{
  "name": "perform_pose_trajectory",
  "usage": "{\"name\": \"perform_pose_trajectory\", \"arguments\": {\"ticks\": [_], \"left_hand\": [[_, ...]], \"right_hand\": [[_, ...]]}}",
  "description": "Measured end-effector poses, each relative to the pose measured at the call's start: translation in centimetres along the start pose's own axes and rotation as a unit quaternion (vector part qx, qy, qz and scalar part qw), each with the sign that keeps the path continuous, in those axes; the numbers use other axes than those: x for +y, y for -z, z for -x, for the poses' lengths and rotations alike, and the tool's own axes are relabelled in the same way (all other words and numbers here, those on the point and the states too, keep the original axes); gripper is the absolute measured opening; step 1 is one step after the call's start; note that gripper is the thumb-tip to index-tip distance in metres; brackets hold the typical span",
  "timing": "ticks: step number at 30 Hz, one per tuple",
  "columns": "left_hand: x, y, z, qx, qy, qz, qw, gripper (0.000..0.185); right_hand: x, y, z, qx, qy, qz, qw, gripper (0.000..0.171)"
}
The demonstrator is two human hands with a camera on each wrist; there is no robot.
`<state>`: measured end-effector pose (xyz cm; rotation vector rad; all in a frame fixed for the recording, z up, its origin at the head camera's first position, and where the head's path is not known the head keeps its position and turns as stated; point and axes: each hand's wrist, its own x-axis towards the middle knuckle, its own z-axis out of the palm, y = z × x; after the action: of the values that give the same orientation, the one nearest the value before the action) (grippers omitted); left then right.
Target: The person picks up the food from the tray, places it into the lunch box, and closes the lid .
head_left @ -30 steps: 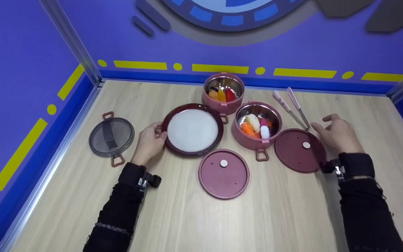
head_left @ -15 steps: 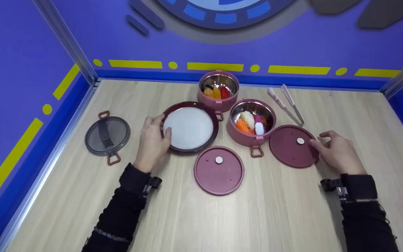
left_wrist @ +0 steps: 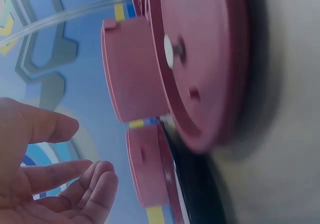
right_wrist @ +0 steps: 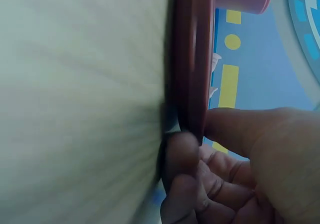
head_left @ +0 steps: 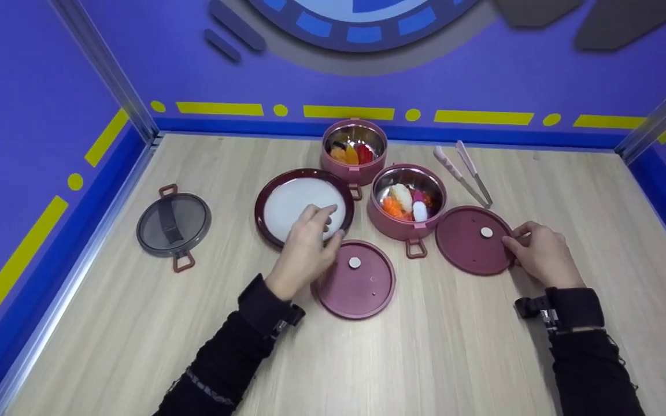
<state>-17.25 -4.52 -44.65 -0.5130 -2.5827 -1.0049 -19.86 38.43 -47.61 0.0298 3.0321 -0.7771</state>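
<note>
In the head view, my right hand [head_left: 544, 254] pinches the right edge of a dark red round pot lid [head_left: 463, 248] with a white knob. The right wrist view shows the thumb on the upper side of that lid's rim [right_wrist: 192, 59] and a fingertip at its underside. My left hand [head_left: 307, 245] holds nothing, its fingers loosely bent. It hovers over the front right of a white plate with a dark red rim [head_left: 261, 214] and the left edge of a pink pot lid [head_left: 362, 292]. In the left wrist view, thumb and fingers are apart, left of the pink lid [left_wrist: 205, 59].
Two pink pots with shiny insides hold sushi-like pieces: a front pot [head_left: 391, 222] and a back pot [head_left: 341, 170]. Pink-ended metal tongs [head_left: 474, 179] lie behind the dark red lid. A round grey lidded piece [head_left: 191, 222] with red loops sits left. Blue walls border the table.
My left hand has left the plate's left edge and moved right, toward the pink lid. My right hand has come to the dark red lid and taken hold of its edge.
</note>
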Motion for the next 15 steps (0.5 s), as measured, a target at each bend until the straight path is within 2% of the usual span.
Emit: {"name": "perform_pose_trajectory", "arguments": {"ticks": [7,15], "left_hand": [[1.8,-1.7,-0.2,-0.055,-0.006,0.021,0.9982,0.051],[3.9,-3.4,-0.4,-0.113,-0.014,0.029,0.9931,0.069]], "right_hand": [[0.4,0.7,0.0,-0.048,-0.016,-0.022,0.998,0.030],[0.6,2.6,0.4,-0.052,-0.024,-0.041,0.997,0.032]]}}
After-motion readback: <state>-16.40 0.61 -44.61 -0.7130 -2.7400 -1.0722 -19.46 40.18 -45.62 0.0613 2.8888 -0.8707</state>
